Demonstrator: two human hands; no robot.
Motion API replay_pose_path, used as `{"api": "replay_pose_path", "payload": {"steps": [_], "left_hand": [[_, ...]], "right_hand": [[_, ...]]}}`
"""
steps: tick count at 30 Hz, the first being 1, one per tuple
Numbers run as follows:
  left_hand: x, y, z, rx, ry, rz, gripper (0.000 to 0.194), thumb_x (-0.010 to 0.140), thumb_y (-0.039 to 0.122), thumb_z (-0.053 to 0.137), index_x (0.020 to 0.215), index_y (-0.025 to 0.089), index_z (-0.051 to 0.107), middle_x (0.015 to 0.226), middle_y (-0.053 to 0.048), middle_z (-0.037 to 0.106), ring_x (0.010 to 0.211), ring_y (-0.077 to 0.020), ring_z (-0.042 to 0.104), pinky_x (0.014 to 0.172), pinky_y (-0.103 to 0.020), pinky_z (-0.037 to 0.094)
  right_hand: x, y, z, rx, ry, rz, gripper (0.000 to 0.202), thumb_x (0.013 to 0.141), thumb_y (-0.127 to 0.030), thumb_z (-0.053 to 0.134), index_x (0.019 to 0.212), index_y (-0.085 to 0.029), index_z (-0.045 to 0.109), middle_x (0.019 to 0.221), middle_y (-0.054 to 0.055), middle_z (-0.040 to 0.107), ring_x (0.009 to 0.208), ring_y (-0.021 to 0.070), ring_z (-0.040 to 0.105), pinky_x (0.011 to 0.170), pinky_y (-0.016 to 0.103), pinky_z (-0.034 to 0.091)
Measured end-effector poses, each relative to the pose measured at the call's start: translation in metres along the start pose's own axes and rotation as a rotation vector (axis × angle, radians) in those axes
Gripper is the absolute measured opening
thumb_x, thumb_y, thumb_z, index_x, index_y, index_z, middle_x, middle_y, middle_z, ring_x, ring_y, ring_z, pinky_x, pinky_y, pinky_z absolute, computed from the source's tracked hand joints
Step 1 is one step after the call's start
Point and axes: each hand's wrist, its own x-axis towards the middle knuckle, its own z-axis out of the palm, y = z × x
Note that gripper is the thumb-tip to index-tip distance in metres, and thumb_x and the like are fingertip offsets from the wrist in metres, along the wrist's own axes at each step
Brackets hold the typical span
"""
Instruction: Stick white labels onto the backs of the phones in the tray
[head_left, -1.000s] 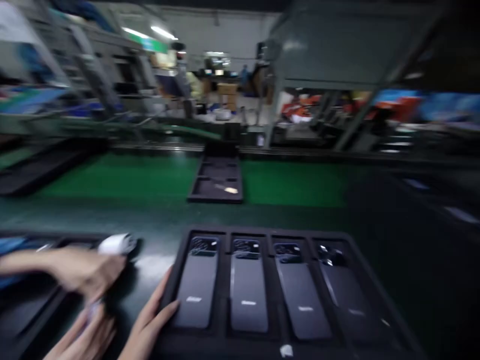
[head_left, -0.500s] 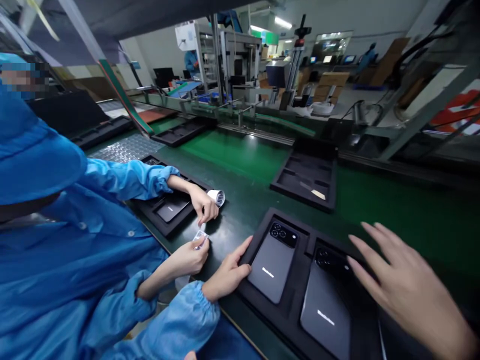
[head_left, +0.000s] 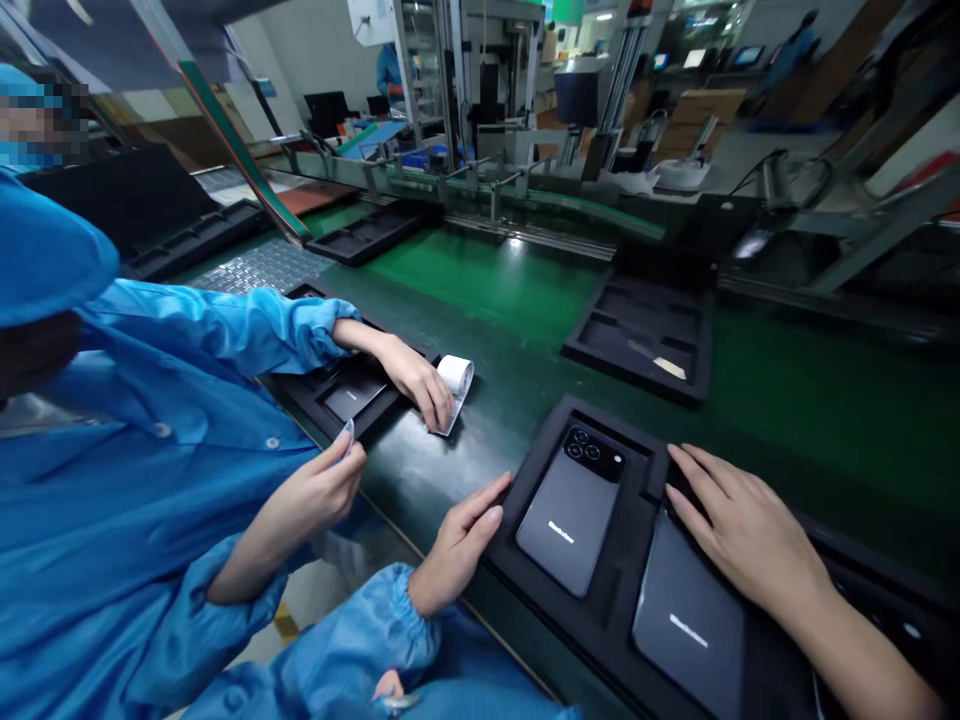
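A black foam tray [head_left: 517, 500] holds dark grey smartphones lying back side up in its recesses. The left phone [head_left: 574, 510] shows fully, with its camera block at the top. My left hand [head_left: 461, 545] is open, fingers stretched out against the tray's left edge. Over the top of the middle phone [head_left: 694, 630] lies my right hand [head_left: 742, 520], fingers extended and flat, hiding that phone's cameras. Part of another phone [head_left: 892, 625] shows in the dark beyond my right wrist.
At left, a co-worker in blue has one hand [head_left: 424, 385] at a label roll [head_left: 456, 375] and the other [head_left: 322, 490] holding a small clear piece. Their phone tray [head_left: 356, 435] lies alongside. Another black tray [head_left: 645, 330] sits on the green belt [head_left: 487, 280].
My right hand has come left and down onto the middle phone. My left hand stays by the tray edge. The co-worker's hands have moved apart, one back to the roll. The view has shifted.
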Motion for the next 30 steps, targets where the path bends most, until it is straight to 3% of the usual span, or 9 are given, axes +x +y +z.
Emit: {"api": "replay_pose_path", "payload": {"steps": [3, 7, 10, 13, 16, 20, 25, 27, 30], "left_hand": [[0.003, -0.002, -0.022, 0.069, 0.171, 0.041, 0.046, 0.088, 0.046, 0.05, 0.126, 0.02, 0.055, 0.133, -0.006, 0.05, 0.126, -0.0236, 0.043, 0.11, -0.036, 0.034], [0.044, -0.009, -0.073, 0.166, 0.39, 0.085, 0.065, 0.083, 0.047, 0.057, 0.137, 0.017, 0.038, 0.14, -0.012, 0.04, 0.13, -0.0269, 0.038, 0.11, -0.041, 0.032], [0.086, -0.012, -0.105, 0.248, 0.324, 0.095, 0.096, 0.07, 0.041, 0.071, 0.145, 0.019, 0.015, 0.148, -0.016, 0.025, 0.135, -0.0301, 0.028, 0.109, -0.045, 0.031], [0.12, -0.005, -0.117, 0.351, 0.17, 0.14, 0.109, 0.061, 0.026, 0.074, 0.146, 0.02, 0.007, 0.15, -0.015, 0.017, 0.138, -0.0305, 0.018, 0.111, -0.047, 0.023], [0.145, 0.008, -0.114, 0.442, 0.046, 0.221, 0.098, 0.053, 0.01, 0.067, 0.142, 0.02, 0.026, 0.152, -0.009, 0.015, 0.14, -0.028, 0.011, 0.115, -0.042, 0.011], [0.169, 0.023, -0.1, 0.471, -0.06, 0.238, 0.066, 0.05, 0.007, 0.06, 0.115, 0.016, 0.058, 0.129, -0.011, 0.049, 0.126, -0.0311, 0.038, 0.112, -0.044, 0.023], [0.178, 0.06, -0.073, 0.328, -0.125, 0.206, 0.046, 0.062, 0.022, 0.064, 0.107, 0.014, 0.056, 0.091, -0.008, 0.06, 0.081, -0.0232, 0.059, 0.077, -0.039, 0.051], [0.171, 0.084, -0.057, 0.24, -0.225, 0.197, 0.048, 0.066, 0.028, 0.065, 0.111, 0.014, 0.054, 0.085, -0.006, 0.059, 0.068, -0.0181, 0.057, 0.059, -0.031, 0.051], [0.153, 0.12, -0.034, 0.14, -0.402, 0.197, 0.049, 0.063, 0.028, 0.073, 0.107, 0.015, 0.057, 0.083, -0.003, 0.06, 0.064, -0.0142, 0.056, 0.055, -0.024, 0.048]], "right_hand": [[0.001, 0.0, 0.001, 0.001, 0.002, -0.007, 0.056, 0.099, -0.044, 0.021, 0.128, -0.004, 0.048, 0.123, 0.019, 0.05, 0.108, 0.0329, 0.051, 0.089, 0.047, 0.043], [0.0, 0.0, 0.003, 0.007, 0.0, -0.002, 0.054, 0.098, -0.043, 0.024, 0.129, -0.005, 0.048, 0.123, 0.019, 0.05, 0.106, 0.0327, 0.051, 0.088, 0.047, 0.043], [-0.001, 0.0, 0.003, 0.011, 0.022, 0.004, 0.051, 0.098, -0.041, 0.026, 0.128, -0.006, 0.049, 0.121, 0.018, 0.052, 0.106, 0.0317, 0.052, 0.088, 0.046, 0.043], [-0.002, 0.0, 0.002, 0.015, 0.039, 0.01, 0.05, 0.098, -0.04, 0.026, 0.127, -0.007, 0.05, 0.122, 0.017, 0.052, 0.107, 0.0307, 0.052, 0.088, 0.045, 0.044], [-0.002, -0.001, 0.002, 0.034, 0.042, 0.028, 0.049, 0.098, -0.041, 0.028, 0.127, -0.01, 0.051, 0.121, 0.016, 0.053, 0.106, 0.0295, 0.053, 0.088, 0.045, 0.045], [-0.005, 0.0, 0.002, 0.08, 0.033, 0.059, 0.048, 0.098, -0.043, 0.029, 0.127, -0.012, 0.052, 0.121, 0.014, 0.054, 0.106, 0.0285, 0.053, 0.087, 0.045, 0.047], [-0.001, 0.002, -0.006, 0.31, 0.174, 0.185, 0.04, 0.095, -0.043, 0.039, 0.122, -0.017, 0.055, 0.127, 0.012, 0.051, 0.115, 0.0286, 0.049, 0.097, 0.048, 0.042], [0.012, -0.009, -0.018, 0.53, 0.222, 0.321, 0.041, 0.093, -0.045, 0.045, 0.125, -0.02, 0.052, 0.13, 0.01, 0.049, 0.117, 0.0276, 0.047, 0.097, 0.046, 0.043], [0.044, -0.041, -0.043, 0.933, 0.224, 0.422, 0.058, 0.087, -0.048, 0.053, 0.137, -0.023, 0.038, 0.135, 0.01, 0.043, 0.121, 0.0259, 0.045, 0.094, 0.043, 0.045]]}}
